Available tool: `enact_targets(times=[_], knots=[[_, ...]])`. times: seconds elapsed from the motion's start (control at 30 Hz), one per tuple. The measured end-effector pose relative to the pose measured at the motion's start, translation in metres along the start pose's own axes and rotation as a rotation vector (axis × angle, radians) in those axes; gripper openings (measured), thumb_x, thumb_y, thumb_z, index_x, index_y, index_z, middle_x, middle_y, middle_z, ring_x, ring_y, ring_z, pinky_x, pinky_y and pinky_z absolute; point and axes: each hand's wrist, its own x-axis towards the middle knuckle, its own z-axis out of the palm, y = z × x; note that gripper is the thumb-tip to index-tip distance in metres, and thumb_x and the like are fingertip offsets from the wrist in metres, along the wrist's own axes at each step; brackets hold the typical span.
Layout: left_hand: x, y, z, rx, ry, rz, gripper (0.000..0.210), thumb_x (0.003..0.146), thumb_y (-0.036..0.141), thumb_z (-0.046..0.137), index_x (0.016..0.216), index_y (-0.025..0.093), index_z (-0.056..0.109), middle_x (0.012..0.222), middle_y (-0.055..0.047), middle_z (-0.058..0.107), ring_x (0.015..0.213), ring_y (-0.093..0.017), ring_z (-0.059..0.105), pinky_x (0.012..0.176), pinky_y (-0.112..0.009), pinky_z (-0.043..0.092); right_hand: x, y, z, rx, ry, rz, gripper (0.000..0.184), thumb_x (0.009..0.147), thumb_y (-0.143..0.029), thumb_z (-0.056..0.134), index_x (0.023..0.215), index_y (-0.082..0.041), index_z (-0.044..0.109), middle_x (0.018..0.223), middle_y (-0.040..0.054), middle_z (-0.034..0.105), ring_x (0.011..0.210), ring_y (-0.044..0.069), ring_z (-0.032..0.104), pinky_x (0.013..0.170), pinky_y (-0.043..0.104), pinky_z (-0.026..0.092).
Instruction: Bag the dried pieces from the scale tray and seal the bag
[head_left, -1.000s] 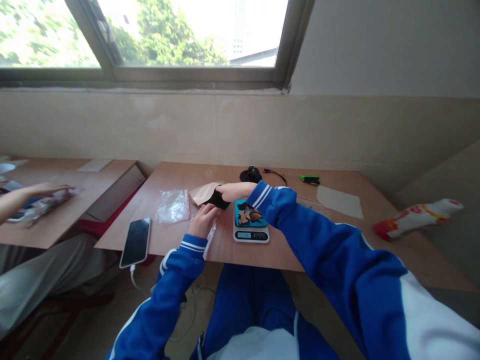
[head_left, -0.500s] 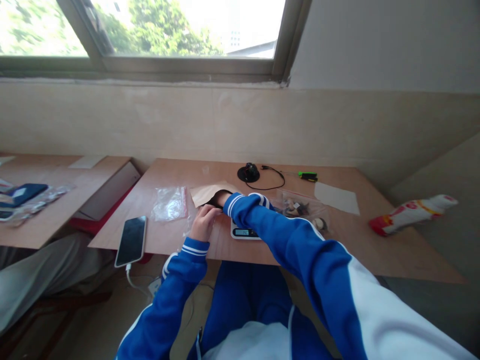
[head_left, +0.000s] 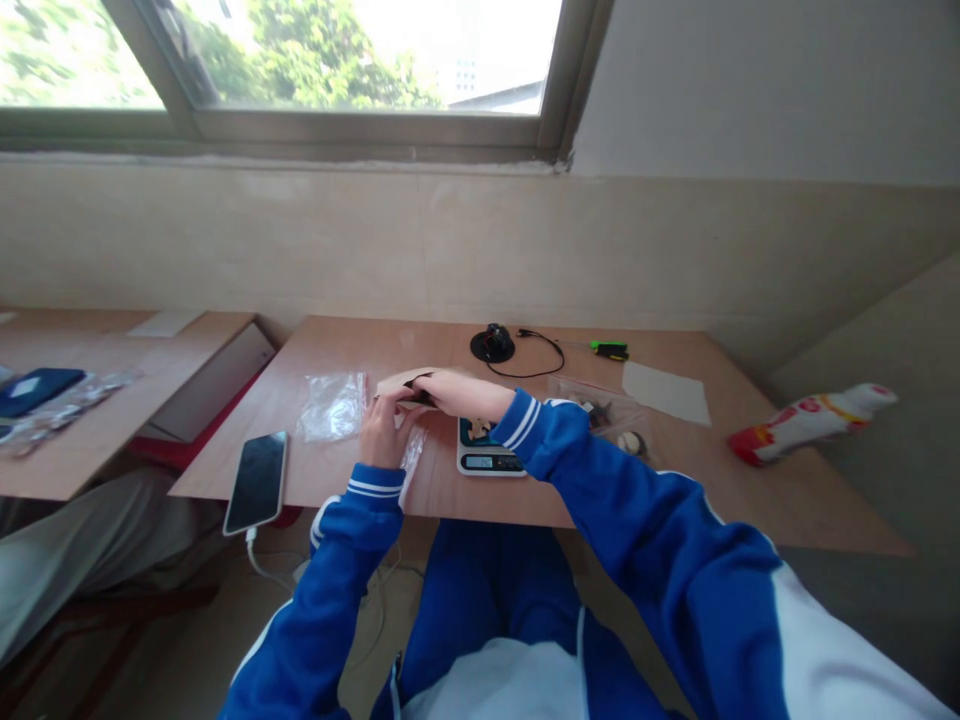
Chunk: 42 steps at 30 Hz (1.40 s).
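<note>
A brown paper bag [head_left: 395, 382] is at the middle of the desk, its dark mouth facing me. My left hand [head_left: 384, 432] grips the near edge of that mouth, fingers closed. At the mouth's right side is my right hand [head_left: 466, 393], fingers closed on the bag's rim; its fingertips are partly hidden. Below my right wrist lies a white kitchen scale [head_left: 471, 464] with a lit display, and a small brown piece [head_left: 477, 429] rests on its dark plate. A clear plastic bag [head_left: 412, 455] lies by my left wrist.
Left of my hands lie another clear bag [head_left: 334, 407] and a phone [head_left: 256, 482] on a cable. Behind stands a black round-based device [head_left: 493, 345] with a cord. Rightward are bagged parts [head_left: 600, 408], screwdrivers [head_left: 610, 350], a paper sheet [head_left: 666, 393] and a bottle [head_left: 806, 425].
My right hand has drawn back out of the paper bag to its mouth, uncovering more of the scale and the brown piece. My left hand has shifted slightly left.
</note>
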Motion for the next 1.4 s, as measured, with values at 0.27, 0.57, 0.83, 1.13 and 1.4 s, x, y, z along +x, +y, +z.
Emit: enact_targets(times=[0.27,0.57,0.83,1.13,1.4], knots=[[0.011,-0.001,-0.001,0.005,0.030,-0.037,0.027,0.085,0.040,0.061,0.101,0.019,0.057,0.094,-0.004,0.065,0.068,-0.015,0.056,0.071,-0.031,0.048,-0.042,-0.022,-0.023,0.124,0.390,0.053,0.023,0.093,-0.014,0.046,0.111,-0.019,0.060,0.109,0.0052,0.069,0.097,0.017,0.066,0.085,0.027,0.049],[0.071,-0.005,0.009,0.006,0.028,-0.105,0.019,0.086,0.036,0.060,0.089,0.018,0.065,0.088,-0.003,0.059,0.076,-0.016,0.054,0.075,-0.029,0.046,-0.121,0.055,0.007,0.433,0.934,0.545,0.020,0.076,-0.031,0.065,0.089,-0.016,0.061,0.090,0.0079,0.070,0.083,0.020,0.066,0.081,0.034,0.052],[0.121,-0.028,0.018,0.002,0.076,-0.190,0.011,0.084,0.025,0.060,0.085,0.016,0.067,0.083,-0.003,0.054,0.077,-0.015,0.053,0.081,-0.030,0.047,-0.132,0.116,0.055,0.377,0.897,0.848,0.018,0.068,-0.030,0.067,0.072,-0.019,0.054,0.069,0.0042,0.064,0.068,0.019,0.061,0.069,0.036,0.052],[0.064,-0.011,0.014,-0.038,0.230,-0.204,0.043,0.084,0.026,0.058,0.126,0.019,0.053,0.135,-0.014,0.039,0.099,-0.018,0.058,0.075,-0.030,0.054,-0.139,0.099,0.065,0.384,0.882,0.789,0.022,0.077,-0.029,0.054,0.092,-0.014,0.062,0.095,0.0133,0.070,0.084,0.022,0.065,0.083,0.040,0.051],[-0.038,-0.002,0.000,-0.089,0.197,-0.480,0.031,0.080,0.023,0.058,0.110,0.017,0.059,0.119,-0.011,0.048,0.074,-0.011,0.059,0.064,-0.027,0.053,-0.219,0.041,0.083,0.428,0.980,0.772,0.031,0.086,-0.044,0.049,0.095,-0.018,0.062,0.101,0.0138,0.069,0.094,0.027,0.065,0.088,0.046,0.052]])
